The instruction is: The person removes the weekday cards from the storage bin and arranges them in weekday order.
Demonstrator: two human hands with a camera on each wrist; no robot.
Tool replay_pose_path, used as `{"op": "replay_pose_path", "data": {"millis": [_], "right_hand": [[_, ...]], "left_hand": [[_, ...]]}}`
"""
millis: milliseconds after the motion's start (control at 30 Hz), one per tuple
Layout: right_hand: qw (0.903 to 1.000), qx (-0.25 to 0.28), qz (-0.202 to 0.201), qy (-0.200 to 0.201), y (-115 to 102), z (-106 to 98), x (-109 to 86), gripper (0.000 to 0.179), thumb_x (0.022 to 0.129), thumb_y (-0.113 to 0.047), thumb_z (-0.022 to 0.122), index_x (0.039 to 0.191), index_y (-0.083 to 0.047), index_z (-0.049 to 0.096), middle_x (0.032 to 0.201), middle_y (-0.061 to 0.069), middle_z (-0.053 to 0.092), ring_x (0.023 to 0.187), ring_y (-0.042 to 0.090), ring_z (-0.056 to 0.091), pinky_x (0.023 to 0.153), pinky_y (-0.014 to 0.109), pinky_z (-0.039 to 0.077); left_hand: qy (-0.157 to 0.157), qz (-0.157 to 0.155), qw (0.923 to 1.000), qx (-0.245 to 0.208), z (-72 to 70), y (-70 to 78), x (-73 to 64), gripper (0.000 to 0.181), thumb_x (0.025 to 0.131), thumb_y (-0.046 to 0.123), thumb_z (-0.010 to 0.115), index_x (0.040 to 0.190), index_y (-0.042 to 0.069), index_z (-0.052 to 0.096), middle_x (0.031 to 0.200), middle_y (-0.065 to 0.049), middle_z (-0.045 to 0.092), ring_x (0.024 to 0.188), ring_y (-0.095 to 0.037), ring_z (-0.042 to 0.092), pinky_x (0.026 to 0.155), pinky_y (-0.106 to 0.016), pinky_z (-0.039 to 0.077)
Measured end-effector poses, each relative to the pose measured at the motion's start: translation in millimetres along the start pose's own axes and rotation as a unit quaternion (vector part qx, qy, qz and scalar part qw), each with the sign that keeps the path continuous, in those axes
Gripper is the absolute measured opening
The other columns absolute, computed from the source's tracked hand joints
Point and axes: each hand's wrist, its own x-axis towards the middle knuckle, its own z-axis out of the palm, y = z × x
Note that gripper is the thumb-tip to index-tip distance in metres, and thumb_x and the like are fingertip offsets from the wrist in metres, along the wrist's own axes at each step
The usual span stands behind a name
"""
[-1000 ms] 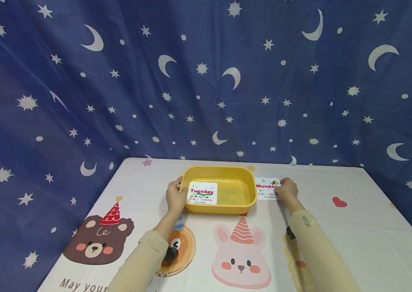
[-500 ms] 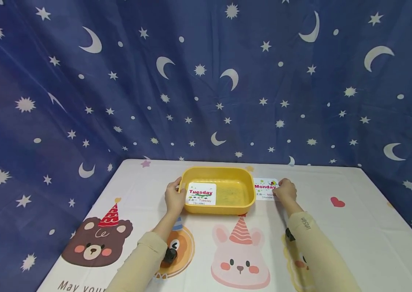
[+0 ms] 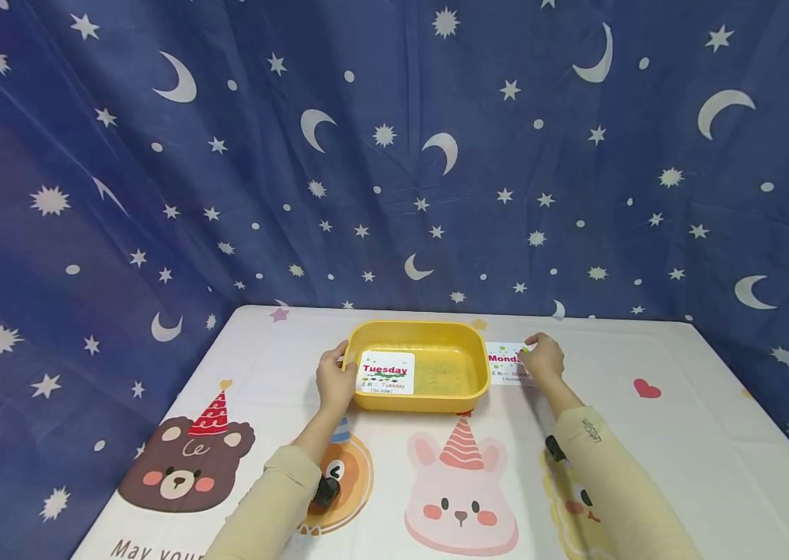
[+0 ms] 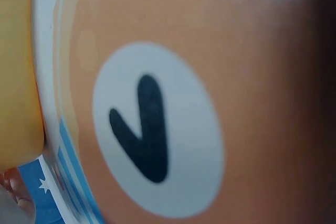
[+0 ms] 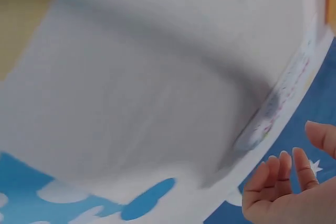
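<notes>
A yellow plastic tray (image 3: 422, 404) sits on the table in the head view, with a white "Tuesday" card (image 3: 387, 373) at its left inside. My left hand (image 3: 335, 379) grips the tray's left rim, thumb on the inner side; the left wrist view catches only a bit of that hand (image 4: 17, 198) below the tray wall (image 4: 18, 77). Right of the tray lies a "Monday" card (image 3: 504, 360), its right end covered by my right hand (image 3: 545, 362). From the right wrist view, this hand (image 5: 286, 192) has thumb and loosely bent fingers apart, off the card (image 5: 278, 98).
A white tablecloth (image 3: 702, 467) with printed animal faces covers the table. Behind it hangs a dark blue curtain (image 3: 394, 233) with moons and stars. Black wrist cameras show on the left (image 3: 326, 491) and right wrists.
My right hand has shifted slightly left over the Monday card and hides more of its lettering. The left hand keeps its hold on the tray, and both cards stay in place.
</notes>
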Motion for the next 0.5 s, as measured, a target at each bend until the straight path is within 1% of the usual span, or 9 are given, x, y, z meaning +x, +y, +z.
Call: {"op": "replay_pose_path", "data": {"millis": [200, 367, 500], "right_hand": [[0.9989, 0.022, -0.039, 0.009, -19, -2, -0.6, 0.03, 0.082, -0.003, 0.058, 0.109, 0.009, 0.057, 0.096, 0.027, 0.06, 0.087, 0.037, 0.056, 0.078, 0.046, 0.048], [0.997, 0.03, -0.071, 0.002, -40, -6, -1.7, 0.031, 0.083, -0.004, 0.058, 0.112, 0.008, 0.057, 0.09, 0.022, 0.057, 0.081, 0.03, 0.051, 0.073, 0.04, 0.047], [0.9947, 0.025, -0.1, -0.006, -58, -10, -1.7, 0.033, 0.084, -0.004, 0.059, 0.115, 0.007, 0.057, 0.088, 0.018, 0.054, 0.078, 0.027, 0.049, 0.069, 0.036, 0.046]], "left_hand": [[-0.001, -0.003, 1.0, -0.008, -1.2, 2.9, -0.1, 0.047, 0.083, -0.008, 0.054, 0.129, -0.001, 0.055, 0.119, -0.021, 0.057, 0.1, -0.033, 0.06, 0.085, -0.039, 0.055], [-0.001, -0.004, 1.0, -0.008, -1.5, 3.4, 0.0, 0.047, 0.083, -0.008, 0.054, 0.129, -0.001, 0.055, 0.119, -0.021, 0.057, 0.1, -0.034, 0.06, 0.086, -0.04, 0.055], [-0.001, -0.003, 1.0, -0.008, -1.5, 2.8, -0.9, 0.047, 0.082, -0.009, 0.053, 0.129, -0.001, 0.055, 0.118, -0.021, 0.058, 0.099, -0.033, 0.06, 0.085, -0.04, 0.055]]}}
